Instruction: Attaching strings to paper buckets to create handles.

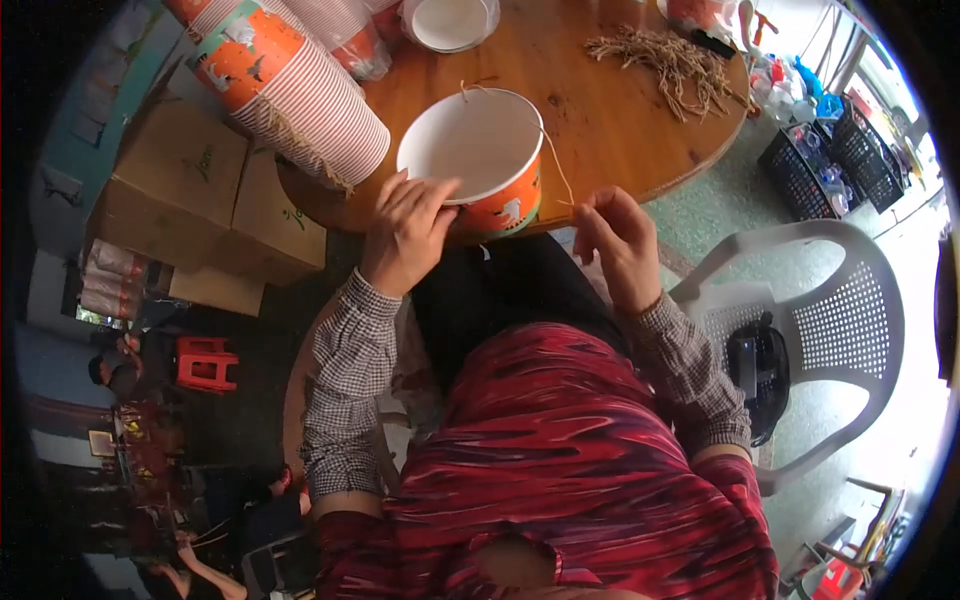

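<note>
A paper bucket (515, 208), white inside and orange with animal figures outside, stands at the near edge of the round wooden table. My left hand (408, 230) holds its near left rim, fingers curled over the edge. A thin tan cord (562, 168) is attached at the far rim and runs over the right rim to my right hand (620, 245). There my thumb and fingers pinch the cord's end, just right of the bucket. How the cord is fastened is too small to make out.
Nested paper buckets (320, 110) lean at the table's left, with another white bucket (450, 22) behind. A heap of tan cords (675, 65) lies far right. Cardboard boxes (185, 185) stand left, a plastic armchair (850, 310) right. Other people are at lower left.
</note>
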A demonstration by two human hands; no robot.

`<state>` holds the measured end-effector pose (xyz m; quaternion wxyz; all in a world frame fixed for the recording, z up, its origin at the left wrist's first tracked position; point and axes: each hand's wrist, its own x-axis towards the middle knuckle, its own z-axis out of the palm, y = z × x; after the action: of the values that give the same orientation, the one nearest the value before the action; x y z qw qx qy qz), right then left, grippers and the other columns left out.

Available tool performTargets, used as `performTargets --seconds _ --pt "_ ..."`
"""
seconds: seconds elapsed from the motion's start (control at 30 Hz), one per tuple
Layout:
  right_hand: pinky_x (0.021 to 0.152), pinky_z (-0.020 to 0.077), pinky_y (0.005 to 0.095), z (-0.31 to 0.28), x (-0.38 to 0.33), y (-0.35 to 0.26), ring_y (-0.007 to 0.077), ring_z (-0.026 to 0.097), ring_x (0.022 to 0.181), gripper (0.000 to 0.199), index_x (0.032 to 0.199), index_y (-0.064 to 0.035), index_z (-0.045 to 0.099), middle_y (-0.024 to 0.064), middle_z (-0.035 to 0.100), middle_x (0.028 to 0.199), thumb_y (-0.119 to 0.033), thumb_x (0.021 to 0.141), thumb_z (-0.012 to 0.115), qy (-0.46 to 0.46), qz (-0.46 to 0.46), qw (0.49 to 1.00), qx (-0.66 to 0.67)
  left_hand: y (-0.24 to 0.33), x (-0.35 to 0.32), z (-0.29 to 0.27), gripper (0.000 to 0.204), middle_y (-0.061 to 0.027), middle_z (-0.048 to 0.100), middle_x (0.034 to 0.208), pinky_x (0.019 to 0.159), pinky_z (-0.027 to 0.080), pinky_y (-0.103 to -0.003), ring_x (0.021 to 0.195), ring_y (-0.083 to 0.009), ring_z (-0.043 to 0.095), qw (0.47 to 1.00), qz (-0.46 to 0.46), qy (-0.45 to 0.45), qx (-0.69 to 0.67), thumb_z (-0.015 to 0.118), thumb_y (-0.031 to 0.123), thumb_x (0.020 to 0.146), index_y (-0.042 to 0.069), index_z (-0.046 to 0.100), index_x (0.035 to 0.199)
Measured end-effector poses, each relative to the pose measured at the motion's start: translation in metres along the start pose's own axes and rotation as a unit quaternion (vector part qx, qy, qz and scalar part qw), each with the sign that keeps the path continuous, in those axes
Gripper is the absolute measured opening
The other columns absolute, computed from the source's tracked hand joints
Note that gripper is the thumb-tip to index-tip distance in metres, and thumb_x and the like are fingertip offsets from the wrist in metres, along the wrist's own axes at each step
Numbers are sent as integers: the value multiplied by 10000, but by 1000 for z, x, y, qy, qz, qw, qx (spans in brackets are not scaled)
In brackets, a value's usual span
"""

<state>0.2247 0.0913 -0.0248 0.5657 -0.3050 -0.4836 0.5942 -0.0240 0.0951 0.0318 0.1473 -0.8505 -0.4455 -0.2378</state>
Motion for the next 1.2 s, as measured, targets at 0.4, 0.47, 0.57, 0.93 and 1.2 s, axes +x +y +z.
performTargets --seconds 0.4,0.47,0.57,0.93,1.2 --pt "675 493 235 25 -16 -11 104 572 769 57 885 14 532 133 549 1087 25 845 571 -2 -257 950 -175 90 3 -20 320 -182 646 949 737 514 -346 876 -307 652 952 -175 60 -242 664 7 773 -3 575 1080" --pt "661 488 246 26 -15 -10 128 580 764 71 886 -2 545 129 561 1067 5 836 595 4 -270 947 -174 95 4 -23 351 -177 647 978 765 513 -342 900 -295 653 939 -200 48 -275 661 6 772 3 573 1112" --pt "650 480 243 25 -17 -9 126 580 757 74 887 -3 550 130 569 1063 -7 836 604 2 -274 945 -181 93 4 -21 354 -176 645 1006 785 511 -337 916 -284 653 938 -197 32 -283 652 4 780 7 573 1125" --pt "738 485 232 14 -35 2 101 580 828 61 892 21 517 69 553 1028 -18 892 563 -76 -44 992 89 90 -4 -30 199 -157 670 942 751 516 -285 874 -216 670 910 -220 -65 -345 584 9 841 -34 620 1032" --pt "731 498 236 0 -50 9 110 594 836 64 901 20 512 82 555 1006 -22 894 559 -67 34 994 83 96 -6 -17 196 -167 669 929 734 522 -287 852 -223 675 906 -198 -112 -358 567 4 844 -35 620 1028"
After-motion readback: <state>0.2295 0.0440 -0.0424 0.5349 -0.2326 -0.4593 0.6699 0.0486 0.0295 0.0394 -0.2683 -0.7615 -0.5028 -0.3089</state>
